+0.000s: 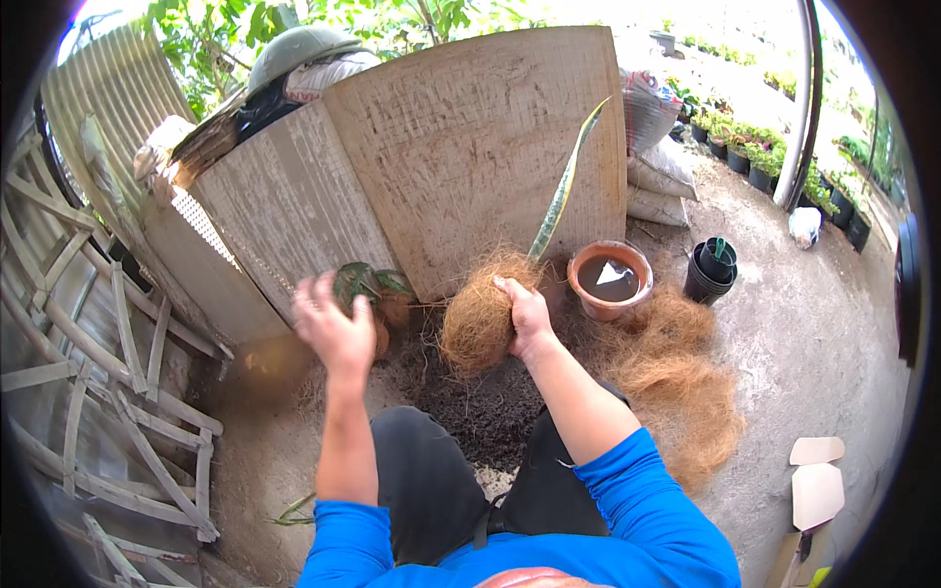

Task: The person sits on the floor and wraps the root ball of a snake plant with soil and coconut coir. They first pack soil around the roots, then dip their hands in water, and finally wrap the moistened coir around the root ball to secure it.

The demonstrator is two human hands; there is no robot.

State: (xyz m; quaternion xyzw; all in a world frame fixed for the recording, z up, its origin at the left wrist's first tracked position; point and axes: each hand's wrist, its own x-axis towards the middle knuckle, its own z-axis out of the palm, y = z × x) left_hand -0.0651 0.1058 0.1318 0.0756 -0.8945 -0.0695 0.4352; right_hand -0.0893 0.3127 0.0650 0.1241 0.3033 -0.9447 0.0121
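My right hand (526,312) grips a ball of brown coconut fibre (478,316) by its right side, above dark soil (485,411) on the ground. From the top of the ball rises a long variegated snake plant leaf (562,195). My left hand (334,323) is raised to the left of the ball, fingers apart and holding nothing. Partly hidden behind it are a leafy green plant (367,279) and a brown fibre-covered clump (395,307). A terracotta pot of dark water (599,305) stands right of the ball, with a white piece in or reflected on the water.
Loose coconut fibre (684,382) lies on the concrete at the right. Stacked black plastic pots (709,279) stand beyond it. Wooden boards (485,140) lean upright in front. Bamboo or wooden framework (110,375) takes up the left side. Filled sacks (658,180) are piled behind the boards.
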